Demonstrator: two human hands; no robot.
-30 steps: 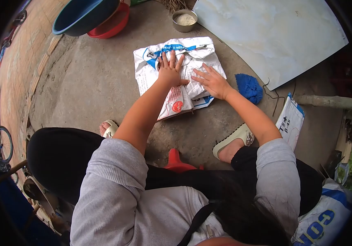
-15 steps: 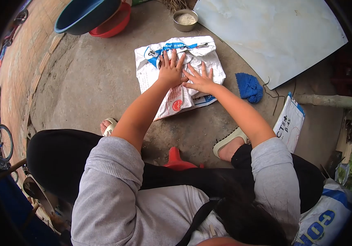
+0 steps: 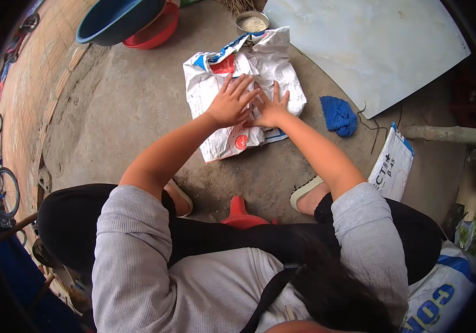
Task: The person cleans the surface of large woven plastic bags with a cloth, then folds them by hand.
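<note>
A crumpled white sack (image 3: 282, 66) with blue and red print lies on the concrete ground in front of me, its far edge bent upward near the bowl. My left hand (image 3: 231, 104) is over the sack's middle, fingers stretched out and angled to the right. Beside it, my right hand (image 3: 271, 109) rests on the sack with fingers spread and pointing away from me. The two hands almost meet, the left fingertips overlapping the right hand's edge in this view. Neither hand grips anything.
A metal bowl of pale grains (image 3: 253, 22) stands beyond the sack. Blue (image 3: 99, 28) and red basins (image 3: 163, 30) are at the far left. A grey sheet (image 3: 371, 50), blue knitted cloth (image 3: 338, 116) and folded printed sack (image 3: 396, 166) lie rightward. A red stool (image 3: 242, 216) shows below me.
The sack's far edge has risen and unfolded away from me, uncovering a red patch. My left hand has drawn back slightly and turned rightward. The right hand stays nearly in place.
</note>
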